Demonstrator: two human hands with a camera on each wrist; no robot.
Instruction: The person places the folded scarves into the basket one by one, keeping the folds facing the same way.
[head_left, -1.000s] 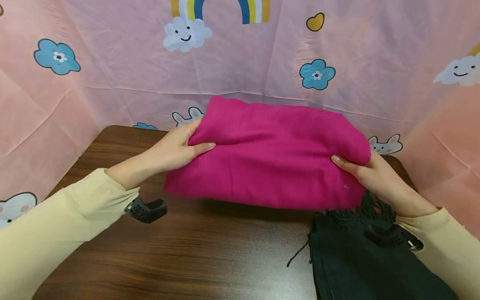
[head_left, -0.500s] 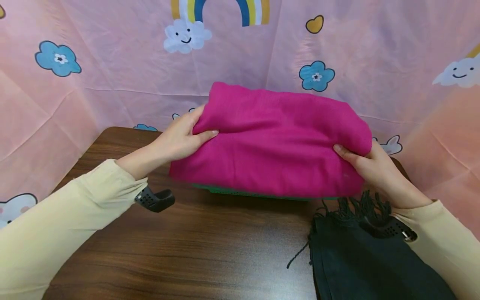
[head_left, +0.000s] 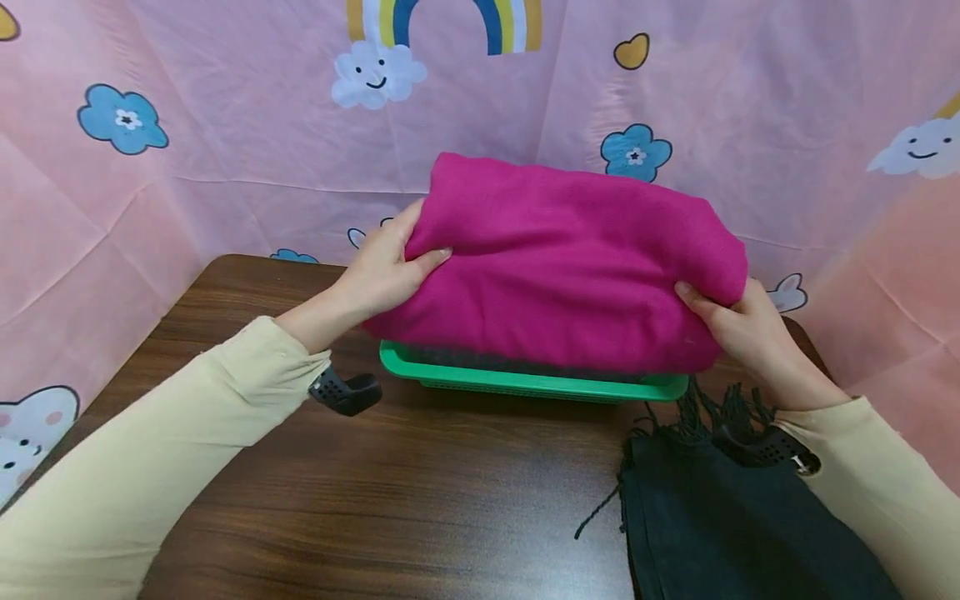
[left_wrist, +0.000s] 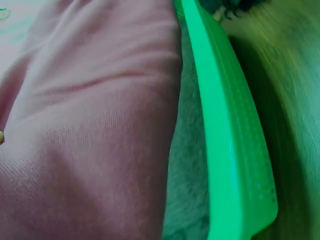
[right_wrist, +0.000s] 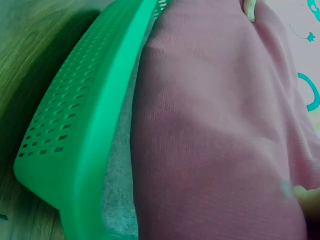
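Note:
A folded magenta cloth (head_left: 570, 258) is held above a green plastic basket (head_left: 525, 385) at the far middle of the table. My left hand (head_left: 390, 271) grips the cloth's left end, thumb on top. Its right end is gripped by my right hand (head_left: 731, 321). In the left wrist view the cloth (left_wrist: 90, 125) appears pale pink beside the basket rim (left_wrist: 230, 135), with grey fabric (left_wrist: 187, 185) lying inside the basket. The right wrist view shows the cloth (right_wrist: 220, 135) over the perforated basket wall (right_wrist: 80, 120).
A folded dark green fringed scarf (head_left: 735, 517) lies on the brown wooden table (head_left: 390, 508) at the front right, under my right forearm. A pink cartoon-print backdrop (head_left: 225, 125) closes in the table at the back and sides.
Both hands have carried the magenta cloth up and away from me. The green basket, hidden under it before, now shows beneath its front edge.

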